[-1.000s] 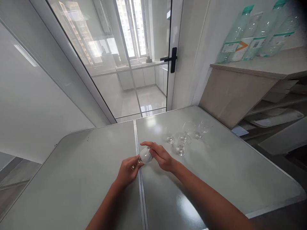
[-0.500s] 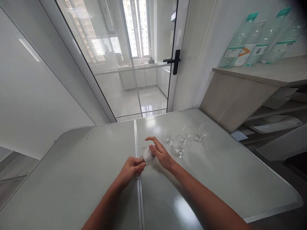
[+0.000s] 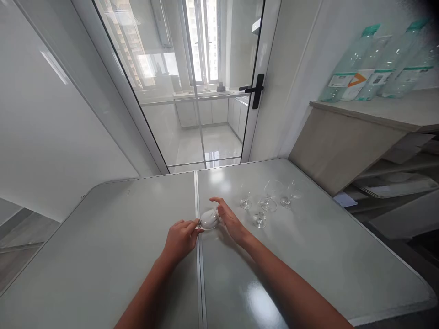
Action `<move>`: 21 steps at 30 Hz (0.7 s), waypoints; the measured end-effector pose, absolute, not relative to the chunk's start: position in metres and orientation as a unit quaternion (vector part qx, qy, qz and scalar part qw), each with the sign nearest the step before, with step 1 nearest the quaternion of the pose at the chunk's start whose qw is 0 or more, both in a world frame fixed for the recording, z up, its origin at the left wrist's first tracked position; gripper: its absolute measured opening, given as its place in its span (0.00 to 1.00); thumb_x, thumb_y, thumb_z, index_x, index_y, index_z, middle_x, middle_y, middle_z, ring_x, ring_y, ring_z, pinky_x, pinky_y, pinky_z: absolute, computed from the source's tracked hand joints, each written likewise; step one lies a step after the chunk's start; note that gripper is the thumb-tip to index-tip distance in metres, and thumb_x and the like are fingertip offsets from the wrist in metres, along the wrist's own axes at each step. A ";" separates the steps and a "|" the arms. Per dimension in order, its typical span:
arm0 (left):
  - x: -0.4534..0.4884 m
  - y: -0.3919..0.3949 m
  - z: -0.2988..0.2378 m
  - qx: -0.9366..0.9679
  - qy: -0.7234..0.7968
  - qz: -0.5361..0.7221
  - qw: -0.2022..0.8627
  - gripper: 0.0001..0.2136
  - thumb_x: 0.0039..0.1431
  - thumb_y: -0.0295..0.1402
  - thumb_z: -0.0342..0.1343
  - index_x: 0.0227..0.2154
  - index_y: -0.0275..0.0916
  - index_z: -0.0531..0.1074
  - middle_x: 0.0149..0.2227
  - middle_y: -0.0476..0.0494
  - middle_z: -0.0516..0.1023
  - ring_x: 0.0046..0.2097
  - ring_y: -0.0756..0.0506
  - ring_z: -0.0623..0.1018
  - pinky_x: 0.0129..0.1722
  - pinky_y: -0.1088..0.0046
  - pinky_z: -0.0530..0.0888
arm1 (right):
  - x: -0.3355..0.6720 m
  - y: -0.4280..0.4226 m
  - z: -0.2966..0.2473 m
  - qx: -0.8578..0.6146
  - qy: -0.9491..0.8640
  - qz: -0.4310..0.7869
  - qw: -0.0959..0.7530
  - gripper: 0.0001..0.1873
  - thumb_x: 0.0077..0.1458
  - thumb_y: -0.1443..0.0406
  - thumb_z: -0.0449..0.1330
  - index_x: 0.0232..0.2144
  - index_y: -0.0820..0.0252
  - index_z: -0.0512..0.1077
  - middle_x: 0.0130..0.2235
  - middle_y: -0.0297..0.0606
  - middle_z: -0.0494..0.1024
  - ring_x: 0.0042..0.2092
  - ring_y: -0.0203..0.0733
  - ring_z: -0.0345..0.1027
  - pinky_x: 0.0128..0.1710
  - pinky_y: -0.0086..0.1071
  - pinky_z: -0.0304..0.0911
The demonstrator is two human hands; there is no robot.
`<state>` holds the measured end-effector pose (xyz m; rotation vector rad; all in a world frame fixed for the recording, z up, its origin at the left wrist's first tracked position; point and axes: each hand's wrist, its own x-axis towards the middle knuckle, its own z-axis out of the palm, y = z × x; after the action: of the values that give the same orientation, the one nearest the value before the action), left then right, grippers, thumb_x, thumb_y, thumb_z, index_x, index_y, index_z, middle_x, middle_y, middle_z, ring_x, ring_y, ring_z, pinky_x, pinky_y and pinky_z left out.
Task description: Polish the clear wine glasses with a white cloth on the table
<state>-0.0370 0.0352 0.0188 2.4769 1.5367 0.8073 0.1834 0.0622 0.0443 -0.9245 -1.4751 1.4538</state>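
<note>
A clear wine glass [image 3: 209, 220] lies on its side in the air between my hands, over the table's centre seam. My left hand [image 3: 181, 236] is closed, pinching the glass by its stem end with thumb and fingers. At the other end, my right hand [image 3: 232, 221] is beside the rim, its index finger stretched out and its thumb apart. The thumb side of that hand seems to touch the rim, but the contact is hard to make out. Several clear stemmed glasses, one with its foot at the front [image 3: 259, 220], stand to the right of my right hand.
The pale glossy table [image 3: 151, 265] has a metal seam [image 3: 196, 192] down its middle. Behind it is a glass door with a black handle [image 3: 257, 91]. A wooden shelf unit [image 3: 325, 146] bearing several green-capped bottles [image 3: 343, 82] borders the right side.
The glass has turned from tilted to nearly level, its rim towards my right hand. My left hand has moved slightly left and up. The view has shifted a little.
</note>
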 end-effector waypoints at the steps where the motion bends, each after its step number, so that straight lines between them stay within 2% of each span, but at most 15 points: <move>1: -0.039 0.036 0.016 0.832 0.491 0.258 -0.004 0.10 0.67 0.35 0.54 0.41 0.37 0.79 0.25 0.47 0.74 0.26 0.47 0.67 0.32 0.70 0.61 | 0.182 0.063 0.044 -0.379 -0.573 0.590 0.424 0.32 0.66 0.40 0.45 0.59 0.50 0.65 0.31 0.31 0.67 0.34 0.41 0.62 0.38 0.34 0.58; 4: -0.042 0.036 0.011 0.852 0.454 0.244 -0.091 0.10 0.68 0.33 0.52 0.44 0.36 0.78 0.24 0.46 0.74 0.26 0.47 0.69 0.32 0.69 0.62 | 0.178 0.064 0.041 -0.427 -0.525 0.594 0.434 0.33 0.63 0.38 0.46 0.55 0.51 0.68 0.35 0.33 0.70 0.37 0.43 0.63 0.38 0.34 0.59; 7: -0.036 0.034 0.012 0.849 0.460 0.258 -0.028 0.10 0.67 0.33 0.53 0.42 0.36 0.78 0.24 0.47 0.73 0.25 0.48 0.68 0.31 0.70 0.61 | 0.177 0.065 0.039 -0.455 -0.513 0.586 0.432 0.31 0.63 0.37 0.47 0.47 0.54 0.71 0.36 0.34 0.70 0.37 0.42 0.62 0.37 0.33 0.58; 9: -0.029 0.031 0.015 0.818 0.494 0.274 0.112 0.10 0.66 0.36 0.54 0.35 0.37 0.78 0.22 0.50 0.69 0.24 0.50 0.64 0.29 0.71 0.59 | 0.178 0.065 0.039 -0.452 -0.521 0.581 0.432 0.30 0.63 0.38 0.48 0.44 0.54 0.71 0.34 0.33 0.69 0.35 0.41 0.61 0.36 0.32 0.57; 12: -0.022 0.030 0.022 0.691 0.513 0.272 0.430 0.18 0.63 0.44 0.56 0.22 0.36 0.71 0.18 0.55 0.58 0.22 0.53 0.57 0.25 0.73 0.52 | 0.179 0.064 0.042 -0.430 -0.542 0.572 0.441 0.27 0.64 0.40 0.48 0.45 0.53 0.68 0.28 0.28 0.63 0.31 0.39 0.57 0.33 0.31 0.54; 15: -0.027 0.033 0.029 0.522 0.451 0.244 0.682 0.22 0.59 0.48 0.61 0.20 0.36 0.66 0.17 0.57 0.53 0.20 0.55 0.51 0.23 0.73 0.49 | 0.178 0.059 0.046 -0.393 -0.580 0.564 0.438 0.23 0.65 0.43 0.50 0.48 0.52 0.64 0.24 0.25 0.59 0.27 0.38 0.55 0.30 0.30 0.52; 18: -0.036 0.036 0.031 0.409 0.394 0.222 0.793 0.22 0.56 0.44 0.64 0.18 0.37 0.63 0.17 0.59 0.51 0.19 0.57 0.47 0.23 0.74 0.48 | 0.178 0.052 0.048 -0.388 -0.659 0.484 0.425 0.20 0.64 0.47 0.55 0.48 0.52 0.63 0.25 0.26 0.63 0.28 0.39 0.57 0.32 0.32 0.55; 21: -0.043 0.038 0.033 0.391 0.353 0.203 0.825 0.23 0.53 0.42 0.66 0.16 0.38 0.58 0.16 0.59 0.52 0.18 0.58 0.45 0.22 0.74 0.48 | 0.181 0.048 0.048 -0.361 -0.749 0.347 0.434 0.19 0.61 0.52 0.61 0.50 0.53 0.65 0.25 0.28 0.65 0.30 0.43 0.59 0.41 0.39 0.59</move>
<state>-0.0427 0.0383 0.0334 0.8313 0.7508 0.4317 0.1809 0.0476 0.0476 -0.8984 -1.8655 0.8639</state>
